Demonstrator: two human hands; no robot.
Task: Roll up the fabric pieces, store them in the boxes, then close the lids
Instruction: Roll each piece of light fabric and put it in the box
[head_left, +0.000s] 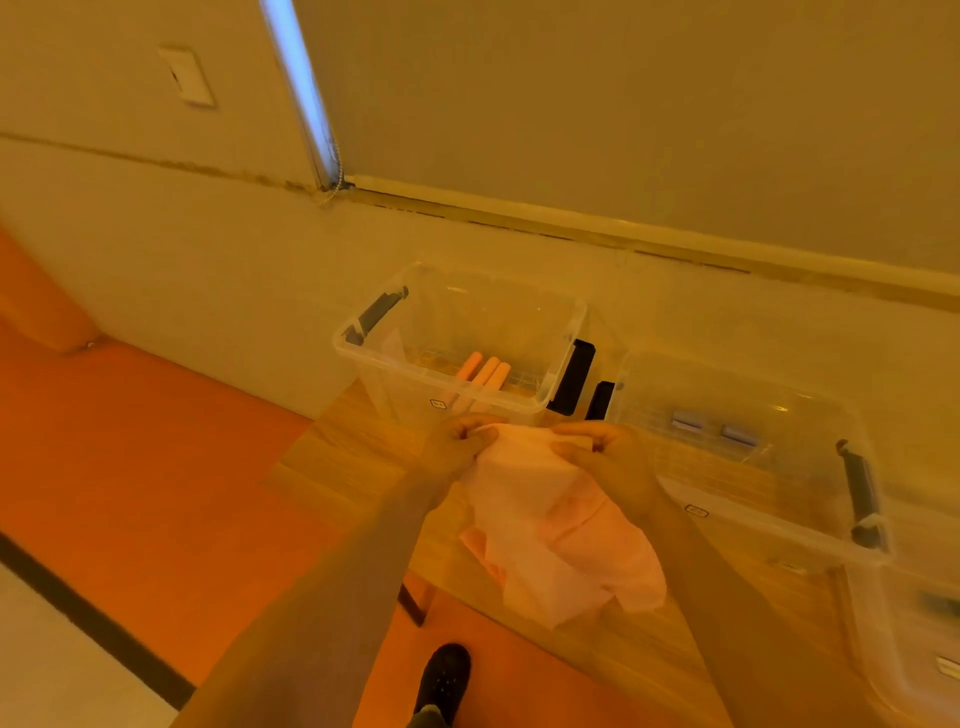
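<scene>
While the pink fabric piece (558, 525) is hanging limp above the wooden table (337, 467), we are pinching its top edge, left hand (454, 441) and right hand (605, 449) each grasping a corner; it is looking light, soft and floppy. We are judging those corners the best hold for rolling; the clear box (462, 338) just beyond is already holding three rolls (485, 371).

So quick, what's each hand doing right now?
Left hand: fingers pinch the top edge of the pink fabric, holding it up.
Right hand: pinches the same top edge, further along.
</scene>
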